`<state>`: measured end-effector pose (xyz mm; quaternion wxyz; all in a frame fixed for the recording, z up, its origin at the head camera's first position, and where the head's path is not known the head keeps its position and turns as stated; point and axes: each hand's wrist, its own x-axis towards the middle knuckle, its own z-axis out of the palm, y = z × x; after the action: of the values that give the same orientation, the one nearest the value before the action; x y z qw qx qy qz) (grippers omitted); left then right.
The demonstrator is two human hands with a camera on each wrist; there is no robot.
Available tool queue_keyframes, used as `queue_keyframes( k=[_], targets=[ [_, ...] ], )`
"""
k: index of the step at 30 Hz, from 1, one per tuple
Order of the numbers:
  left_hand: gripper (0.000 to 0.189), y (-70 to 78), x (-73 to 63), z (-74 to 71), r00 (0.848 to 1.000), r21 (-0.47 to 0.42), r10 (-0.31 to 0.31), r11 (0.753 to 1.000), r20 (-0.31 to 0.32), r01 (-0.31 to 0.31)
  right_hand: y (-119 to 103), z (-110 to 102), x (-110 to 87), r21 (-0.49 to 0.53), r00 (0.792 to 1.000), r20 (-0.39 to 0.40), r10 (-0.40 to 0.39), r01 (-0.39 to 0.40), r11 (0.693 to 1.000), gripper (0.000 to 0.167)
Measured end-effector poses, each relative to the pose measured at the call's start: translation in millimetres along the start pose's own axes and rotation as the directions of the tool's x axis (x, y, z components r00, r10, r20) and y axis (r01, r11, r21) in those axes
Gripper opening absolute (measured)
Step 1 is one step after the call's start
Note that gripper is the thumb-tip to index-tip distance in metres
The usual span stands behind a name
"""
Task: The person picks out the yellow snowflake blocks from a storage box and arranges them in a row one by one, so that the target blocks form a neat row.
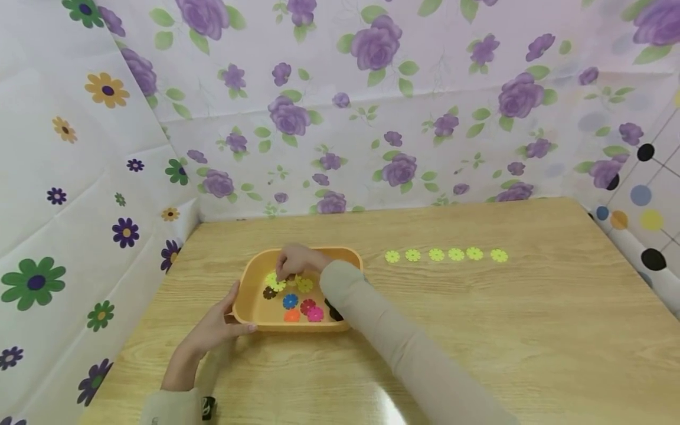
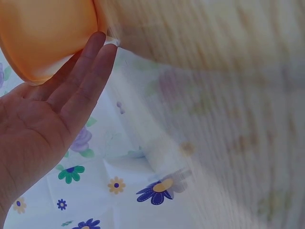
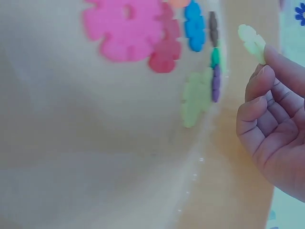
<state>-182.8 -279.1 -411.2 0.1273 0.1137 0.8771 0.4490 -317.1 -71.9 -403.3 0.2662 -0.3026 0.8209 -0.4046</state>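
An orange plastic basin (image 1: pixel 287 327) stands on the table and holds flower-shaped discs in several colours. My left hand (image 1: pixel 215 324) rests against the basin's left end, thumb along the front rim. In the left wrist view its fingers (image 2: pixel 78 83) lie nearly straight along the outer wall. Over the basin, my right hand (image 1: pixel 298 260) pinches a yellow-green flower disc (image 3: pixel 252 42) between thumb and forefinger. Below it in the basin lie a blue disc (image 1: pixel 290 301), a pink disc (image 1: pixel 316 314), an orange disc (image 1: pixel 292 316) and a brown disc (image 1: pixel 270 293). My right forearm hides the basin's right part.
To the right of the basin, several yellow-green discs (image 1: pixel 436 255) form a row on the wooden table (image 1: pixel 478 330). Flower-patterned sheets (image 1: pixel 340 147) rise behind the table and along its left side. A small black object (image 1: pixel 208 407) is by my left sleeve.
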Motion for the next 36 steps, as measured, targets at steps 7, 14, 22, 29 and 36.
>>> queue_keyframes(
  k=[7,14,22,29,36],
  targets=[
    [0.103,3.0,0.4,-1.4,1.0,-0.012,0.001,1.0,0.003,-0.001,-10,-14,-7.2,-0.007,0.999,0.03,-0.044,0.044,0.999,0.012],
    [0.104,4.7,1.9,-0.8,1.0,0.005,-0.018,1.0,-0.005,0.018,-16,-31,-20.7,0.008,0.998,0.02,-0.064,0.064,0.998,0.01],
    [0.103,8.8,4.1,-1.3,1.0,0.047,-0.015,0.999,-0.012,0.016,-10,-57,-40.5,0.103,1.0,0.003,-0.023,0.023,0.994,0.009],
    [0.104,8.8,2.2,-2.0,0.999,0.066,-0.032,0.997,-0.01,0.032,-2,-70,-55.8,0.123,0.999,-0.045,-0.012,0.018,0.992,0.008],
    [0.105,6.4,0.7,-0.1,0.999,0.05,-0.039,0.998,-0.002,0.04,8,-80,-75.3,0.115,0.997,-0.076,-0.016,0.024,0.993,0.008]
  ],
)
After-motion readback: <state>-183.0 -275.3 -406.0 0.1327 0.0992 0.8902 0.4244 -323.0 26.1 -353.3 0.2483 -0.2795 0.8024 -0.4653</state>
